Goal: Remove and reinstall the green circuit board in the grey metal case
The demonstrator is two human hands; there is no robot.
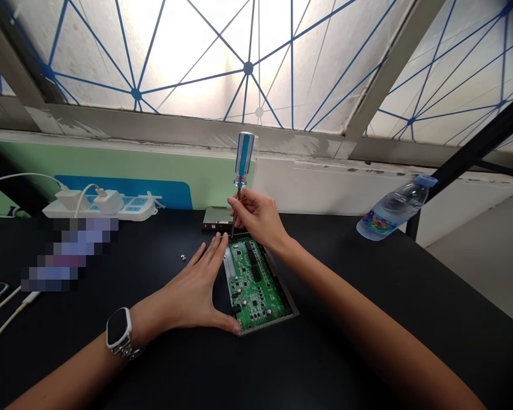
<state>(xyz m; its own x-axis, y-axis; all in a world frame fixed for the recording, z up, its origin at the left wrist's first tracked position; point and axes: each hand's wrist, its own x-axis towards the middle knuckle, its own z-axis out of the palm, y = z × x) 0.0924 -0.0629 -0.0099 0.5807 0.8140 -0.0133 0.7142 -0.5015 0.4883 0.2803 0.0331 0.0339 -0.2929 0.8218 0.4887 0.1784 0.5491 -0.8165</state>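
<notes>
A green circuit board [256, 290] lies in a shallow metal frame on the black table. My right hand [256, 216] pinches the shaft of a screwdriver [244, 156] with a blue and clear handle, held nearly upright. Its tip points down at the far left corner of the board; whether it touches a screw is too small to tell. My left hand [200, 282] is spread along the board's left side, thumb at the near corner and fingertips at the far one. A few small screws [183, 258] lie left of that hand.
Behind the board sits a flat grey metal box [217, 218]. A white power strip [139, 213] with plugs and cables stands at the back left, near a blurred-out patch. A water bottle [395, 208] leans on a black post at the right.
</notes>
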